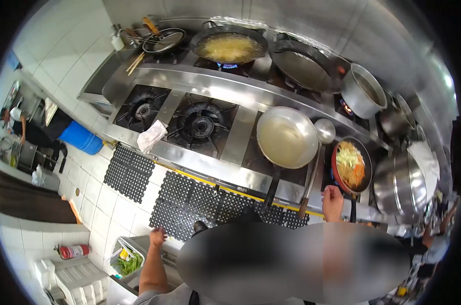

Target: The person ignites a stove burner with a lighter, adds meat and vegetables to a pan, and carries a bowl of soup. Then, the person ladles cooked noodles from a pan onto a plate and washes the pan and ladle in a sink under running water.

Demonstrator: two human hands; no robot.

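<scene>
My right hand (332, 202) is closed, fingers curled, just in front of a red-sided frying pan (371, 161). Whatever it may hold is hidden. The pan contains shredded vegetables (350, 165), pale green and orange, and its black handle (353, 209) points toward me, right of the hand. To the left sit a wide light-metal pan (287, 137) with a pale liquid in it and a long-handled ladle (325, 131). Out to the left, above the floor, my left hand (158, 236) hangs with loosely bent fingers, apparently holding nothing. A grey blur covers the area below my right hand.
On the rear burners stand a wok of bubbling oil (230, 47) over a blue flame, a dark wok (304, 68) and a metal pot (364, 90). A cloth (152, 136) lies on the stove's front edge. A bin with greens (129, 262) stands low left. Another person (18, 119) is far left.
</scene>
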